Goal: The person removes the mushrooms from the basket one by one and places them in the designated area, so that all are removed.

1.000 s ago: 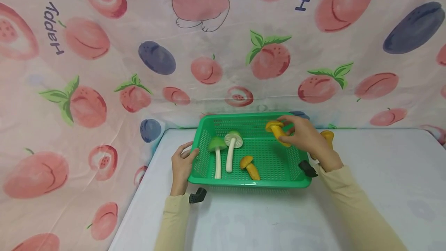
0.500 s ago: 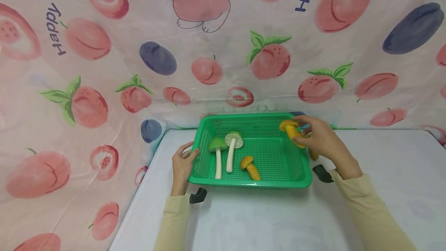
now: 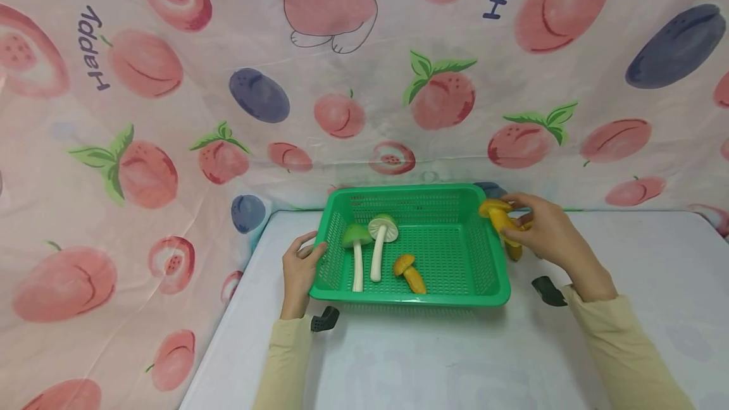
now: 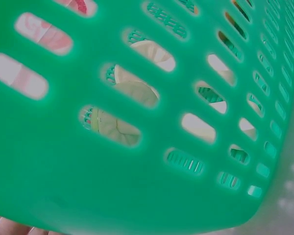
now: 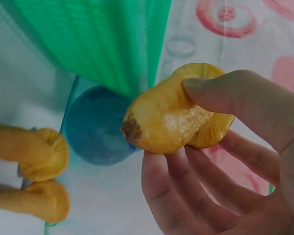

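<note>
A yellow mushroom [image 3: 498, 215] is pinched between the thumb and fingers of my right hand [image 3: 543, 229], just outside the right rim of the green basket [image 3: 410, 299]. The right wrist view shows the mushroom [image 5: 169, 117] with its stem's brown end turned to the camera. My left hand [image 3: 299, 271] holds the basket's left side, thumb at the rim. In the left wrist view the slotted basket wall [image 4: 49, 161] fills most of the frame. Inside the basket lie two green-capped mushrooms with white stems [image 3: 376, 261] and one smaller yellow mushroom [image 3: 414, 278].
Two more yellow mushrooms [image 5: 41, 200] lie on the white table [image 3: 427, 359] to the right of the basket, partly hidden by my right hand in the head view. A cloth printed with fruit [image 3: 353, 163] hangs behind the table.
My right hand has moved right with the yellow mushroom, from over the basket's inside to beyond its right rim. The left hand and basket have stayed in place.
</note>
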### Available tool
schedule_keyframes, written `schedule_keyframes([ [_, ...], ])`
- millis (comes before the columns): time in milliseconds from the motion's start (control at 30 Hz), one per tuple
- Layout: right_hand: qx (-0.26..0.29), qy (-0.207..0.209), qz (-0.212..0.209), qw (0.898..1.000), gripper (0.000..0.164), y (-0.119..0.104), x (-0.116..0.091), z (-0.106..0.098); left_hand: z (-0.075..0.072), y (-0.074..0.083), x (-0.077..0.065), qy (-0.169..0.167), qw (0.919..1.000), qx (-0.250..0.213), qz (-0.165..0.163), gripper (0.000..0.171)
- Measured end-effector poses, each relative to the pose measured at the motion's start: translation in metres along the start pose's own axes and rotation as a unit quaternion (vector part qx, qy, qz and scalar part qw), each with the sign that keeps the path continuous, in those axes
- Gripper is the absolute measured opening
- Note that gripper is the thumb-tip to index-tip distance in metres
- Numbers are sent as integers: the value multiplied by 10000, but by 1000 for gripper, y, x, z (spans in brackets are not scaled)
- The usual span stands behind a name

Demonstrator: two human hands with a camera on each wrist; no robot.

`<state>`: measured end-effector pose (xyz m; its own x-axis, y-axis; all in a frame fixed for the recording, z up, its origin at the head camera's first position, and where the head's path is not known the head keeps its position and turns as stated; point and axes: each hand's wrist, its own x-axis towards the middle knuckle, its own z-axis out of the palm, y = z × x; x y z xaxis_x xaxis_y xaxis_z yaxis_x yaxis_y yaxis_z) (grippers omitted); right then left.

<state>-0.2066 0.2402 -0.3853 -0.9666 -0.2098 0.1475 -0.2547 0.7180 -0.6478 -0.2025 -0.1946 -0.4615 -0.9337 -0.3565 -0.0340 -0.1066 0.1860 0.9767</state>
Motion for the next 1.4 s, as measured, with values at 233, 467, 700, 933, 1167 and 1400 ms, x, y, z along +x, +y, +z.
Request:
schedule_keyframes([
  [233,-190,273,-139,9994,54,19,-7,-1,-1,0,0,39,10000,8,-50,37],
  [467,-337,395,-60,9986,56,38,-14,-3,0,0,-1,21,9999,29,-101,36],
  [700,-451,442,132,9979,58,54,-21,-5,-1,-1,-2,5,9999,-19,-116,37],
  [933,-486,306,318,9978,60,71,-25,-7,-1,-1,-2,16,9999,-68,-83,37],
  [1167,-495,294,481,9972,60,91,-29,-8,0,-1,-2,15,9999,-103,-87,36],
  [1400,-510,471,625,9956,61,103,-31,-12,0,-1,-1,34,9999,-95,-22,36],
])
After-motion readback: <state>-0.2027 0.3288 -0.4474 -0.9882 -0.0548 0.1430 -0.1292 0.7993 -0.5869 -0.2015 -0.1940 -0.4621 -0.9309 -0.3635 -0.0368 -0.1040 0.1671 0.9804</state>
